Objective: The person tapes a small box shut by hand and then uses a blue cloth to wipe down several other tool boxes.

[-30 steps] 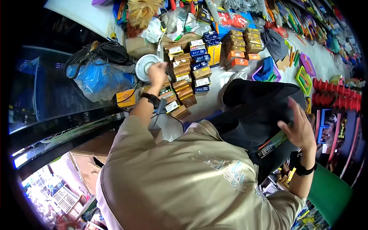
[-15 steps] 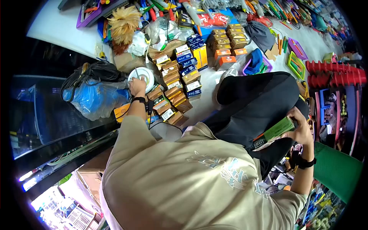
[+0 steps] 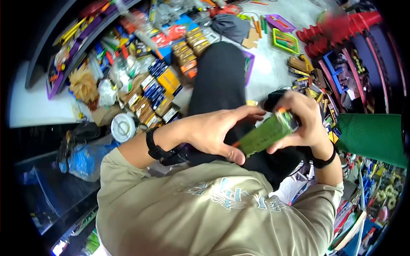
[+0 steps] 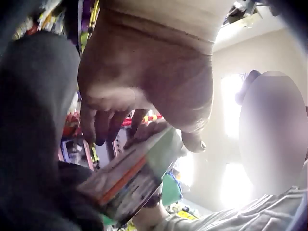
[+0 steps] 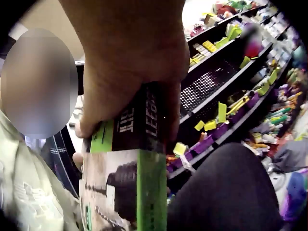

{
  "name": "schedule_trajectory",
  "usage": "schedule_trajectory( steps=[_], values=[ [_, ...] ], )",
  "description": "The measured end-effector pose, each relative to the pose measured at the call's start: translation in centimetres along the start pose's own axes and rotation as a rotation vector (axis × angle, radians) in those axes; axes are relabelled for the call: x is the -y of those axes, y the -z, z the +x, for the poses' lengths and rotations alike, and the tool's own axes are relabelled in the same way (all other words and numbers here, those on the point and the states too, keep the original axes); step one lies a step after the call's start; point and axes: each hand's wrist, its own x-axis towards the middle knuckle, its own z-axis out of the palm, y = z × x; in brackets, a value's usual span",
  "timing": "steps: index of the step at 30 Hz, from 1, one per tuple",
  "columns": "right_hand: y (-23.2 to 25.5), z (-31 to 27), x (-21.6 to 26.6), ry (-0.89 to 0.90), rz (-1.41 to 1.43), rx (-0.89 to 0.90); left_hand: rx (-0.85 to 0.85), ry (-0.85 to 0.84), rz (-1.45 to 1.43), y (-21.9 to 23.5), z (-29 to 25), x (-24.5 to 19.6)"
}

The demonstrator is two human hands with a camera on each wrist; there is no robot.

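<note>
My right hand grips one end of a green cardboard box above my lap. Its thumb lies on the near side and its fingers on the far side. In the right wrist view the box shows a printed picture of a drill chuck and bits. My left hand is at the box's other end, thumb and fingers spread wide around it. From the left wrist view, its fingers hang loosely over the box, which has an orange stripe on the side.
Stacked small boxes stand on the floor at left, near a white round dish-like object and a blue plastic bag. Purple and lime trays lie ahead. A green mesh sheet and red racks stand at right.
My left hand has left the white round object and come across to the box. My right hand has taken hold of the box and raised it from my lap. The head view has turned right.
</note>
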Motion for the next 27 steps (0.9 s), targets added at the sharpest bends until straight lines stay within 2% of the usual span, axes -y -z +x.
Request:
schedule_trajectory(
  steps=[1,2,3,4,5,6,7,8,9,10,11,12,13,14,15,16,17,18,20,21,22,23,24,25,26,27],
  values=[
    [0.9,0.9,-0.5,-0.026,0.021,-0.065,0.08,0.165,0.024,0.6,1.5,-0.5],
    [2.0,2.1,-1.1,-0.05,0.046,-0.126,0.008,0.111,-0.38,0.2,2.9,-0.3],
    [3.5,3.4,-1.7,-0.123,-0.001,-0.13,-0.012,0.141,-0.517,1.3,4.1,-0.6],
    [3.8,4.6,-4.4,-0.082,0.075,-0.255,-0.03,0.177,-0.652,2.8,4.9,-0.9],
    [3.7,6.0,-7.5,-0.067,0.329,-0.404,-0.15,0.119,-0.758,3.4,5.6,-0.7],
    [5.0,7.2,-10.6,-0.145,0.347,-0.473,-0.244,0.09,-0.667,4.8,6.5,-0.1],
    [5.4,8.3,-14.0,-0.228,0.496,-0.587,-0.291,0.102,-0.545,6.5,7.6,0.8],
    [4.9,9.2,-19.3,-0.233,0.551,-0.68,-0.356,0.188,-0.536,7.9,7.7,2.7],
    [3.4,9.6,-24.4,-0.378,0.53,-0.72,-0.396,0.116,-0.704,8.9,9.6,2.8],
    [1.5,9.1,-30.4,-0.563,0.358,-0.522,-0.325,0.079,-0.893,10.3,10.5,3.7],
    [-2.7,8.5,-36.4,-0.7,0.222,-0.382,-0.48,0.111,-0.817,11.3,11.4,4.7],
    [-6.5,8.1,-38.9,-0.865,0.131,-0.262,-0.631,0.138,-0.732,12.3,12.2,5.8],
    [-11.7,6.8,-42.8,-0.932,0.129,-0.091,-0.686,0.164,-0.81,13.0,12.8,7.0],
    [-16.9,5.1,-45.7,-0.908,0.152,0.004,-0.706,0.154,-0.842,14.1,13.1,8.5],
    [-23.8,3.1,-49.0,-0.956,0.218,-0.015,-0.766,0.168,-0.855,14.7,13.5,9.4],
    [-26.4,2.5,-48.3,-1.134,0.253,0.103,-0.829,0.178,-0.865,15.2,13.9,10.2],
    [-28.9,1.6,-47.6,-1.145,0.148,0.088,-0.915,0.204,-0.886,15.6,14.5,10.5],
    [-31.0,1.3,-46.9,-1.15,0.047,0.08,-0.884,0.195,-0.917,16.3,14.1,11.4],
    [-33.1,1.0,-47.2,-1.109,-0.012,0.079,-0.98,0.265,-0.883,17.1,14.3,12.2],
    [-33.6,1.3,-47.8,-1.117,0.004,0.003,-0.999,0.28,-0.908,17.5,14.5,12.5],
    [-35.3,0.7,-50.4,-1.035,0.027,-0.124,-1.025,0.32,-0.88,17.8,14.5,13.0],
    [-35.6,0.7,-52.3,-0.954,0.146,-0.344,-1.043,0.342,-0.865,18.1,14.5,13.3],
    [-32.2,2.7,-50.6,-1.126,0.335,-0.51,-1.069,0.371,-0.857,18.2,14.6,13.7],
    [-26.9,4.7,-48.1,-1.21,0.324,-0.479,-1.086,0.382,-0.813,18.4,14.9,13.5],
    [-24.4,5.1,-47.6,-0.945,0.521,-0.721,-1.063,0.374,-0.82,18.5,15.1,13.5],
    [-21.2,6.0,-46.3,-0.722,0.56,-0.882,-1.072,0.374,-0.807,18.5,15.8,13.1]
  ],
)
